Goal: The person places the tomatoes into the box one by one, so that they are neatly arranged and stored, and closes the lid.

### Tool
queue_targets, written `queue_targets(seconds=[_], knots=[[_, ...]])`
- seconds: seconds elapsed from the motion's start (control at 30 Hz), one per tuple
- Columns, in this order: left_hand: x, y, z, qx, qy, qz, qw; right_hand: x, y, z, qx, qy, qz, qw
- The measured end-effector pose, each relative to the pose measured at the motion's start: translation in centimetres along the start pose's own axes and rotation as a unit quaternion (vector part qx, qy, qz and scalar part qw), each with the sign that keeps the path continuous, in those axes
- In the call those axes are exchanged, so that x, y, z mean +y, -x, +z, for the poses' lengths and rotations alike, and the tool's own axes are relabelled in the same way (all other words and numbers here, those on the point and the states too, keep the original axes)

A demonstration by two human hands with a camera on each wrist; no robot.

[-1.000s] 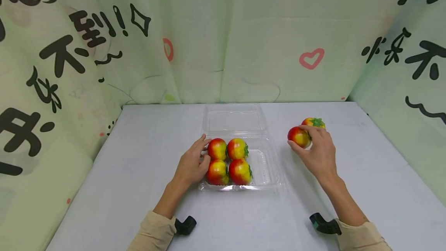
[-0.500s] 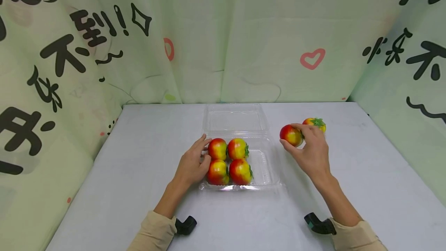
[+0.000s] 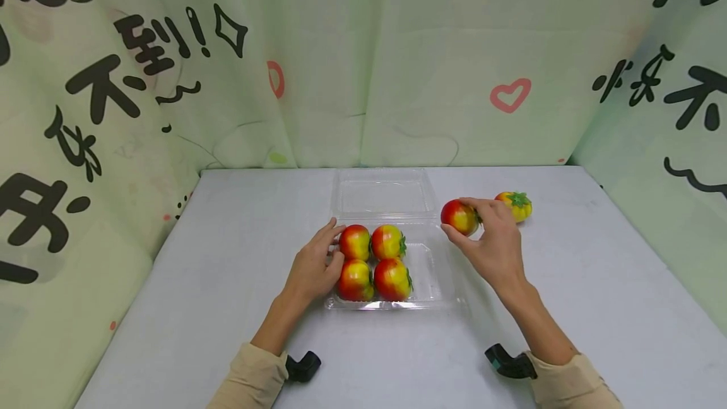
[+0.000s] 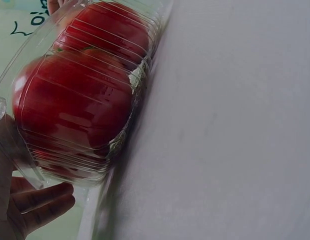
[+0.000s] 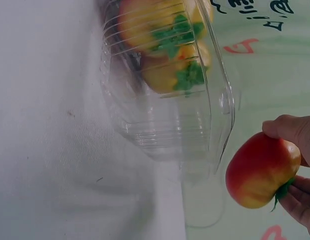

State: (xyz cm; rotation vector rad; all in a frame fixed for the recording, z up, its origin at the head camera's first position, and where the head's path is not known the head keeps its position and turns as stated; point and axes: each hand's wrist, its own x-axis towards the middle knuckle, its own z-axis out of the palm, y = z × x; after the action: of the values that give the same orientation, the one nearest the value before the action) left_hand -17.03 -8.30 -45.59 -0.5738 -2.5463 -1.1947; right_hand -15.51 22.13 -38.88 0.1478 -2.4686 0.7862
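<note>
Glossy red-and-yellow round fruit [image 3: 459, 218] with a green leafy cap [image 5: 284, 190]: held up in the air, just beyond the right side of the clear ribbed plastic clamshell box [image 3: 438, 273], apart from it. Right hand [image 3: 495, 242] pinches it, thumb one side, fingers the other, gap about as wide as the fruit; cap faces the palm. Left hand [image 3: 312, 267] loose, fingers mostly straight, at the box's left wall; pressure can't be told.

Handling, my guess: fruit probably light, skin smooth and a bit slippery, body firm-looking. Could be artificial, can't tell. Light squeeze should do; too little and the round sides may roll. Best hold: across the widest part, thumb opposite fingers. Avoid the cap: thin leaves likely bend or tear, poor purchase. Present pinch looks about right, though fingers sit close to the leaves.

Box: thin, likely very light and flexible, prone to skid or buckle. Steady it low on the wall or at the rim, gently. Transparent lid [image 3: 383, 194] folded back flat behind, likely flimsy too.

Four matching fruits [image 3: 392, 279] sit two by two at the box's left; bare floor to their right. Another fruit [image 3: 517, 206] rests on the white bench [image 3: 244, 219], beyond the right hand.
</note>
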Motion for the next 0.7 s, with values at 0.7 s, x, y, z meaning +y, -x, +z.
queue_targets(seconds=[0.7], knots=[[0.0, -0.1, 0.0, -0.003, 0.006, -0.007, 0.9999, -1.0, 0.7, 1.6, -0.027, -0.031, -0.027, 0.999]])
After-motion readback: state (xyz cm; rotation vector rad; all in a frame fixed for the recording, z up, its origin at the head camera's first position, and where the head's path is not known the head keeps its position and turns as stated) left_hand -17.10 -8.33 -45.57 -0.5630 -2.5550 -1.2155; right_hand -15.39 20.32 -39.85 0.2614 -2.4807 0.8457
